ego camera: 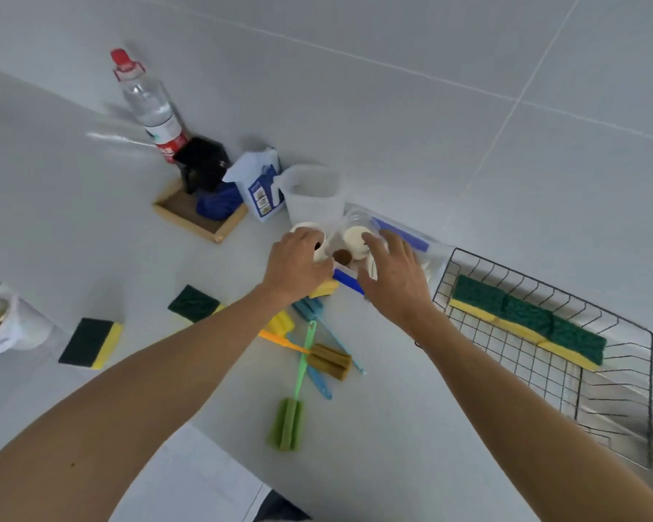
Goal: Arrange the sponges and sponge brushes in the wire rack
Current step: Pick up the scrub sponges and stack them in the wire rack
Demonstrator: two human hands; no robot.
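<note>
The black wire rack (513,374) lies at the right and holds three green-and-yellow sponges (526,320) in a row along its far side. Two more sponges (91,342) (194,303) lie loose on the counter at the left. Several sponge brushes lie crossed in the middle: green (287,423), brown (330,361), yellow (279,324) and blue (310,307). My left hand (298,265) is curled palm-down over a yellow sponge (324,290) whose edge sticks out beneath it; its fingertips are hidden. My right hand (396,280) hovers with fingers spread over a clear zip bag (404,235).
Behind my hands stand tape rolls (355,239), a clear plastic jug (313,194), a white pouch (259,182), a wooden tray (200,220) with a black holder and blue cloth, and a bottle (151,107). A white cup (4,322) sits at the far left. The tiled wall runs behind.
</note>
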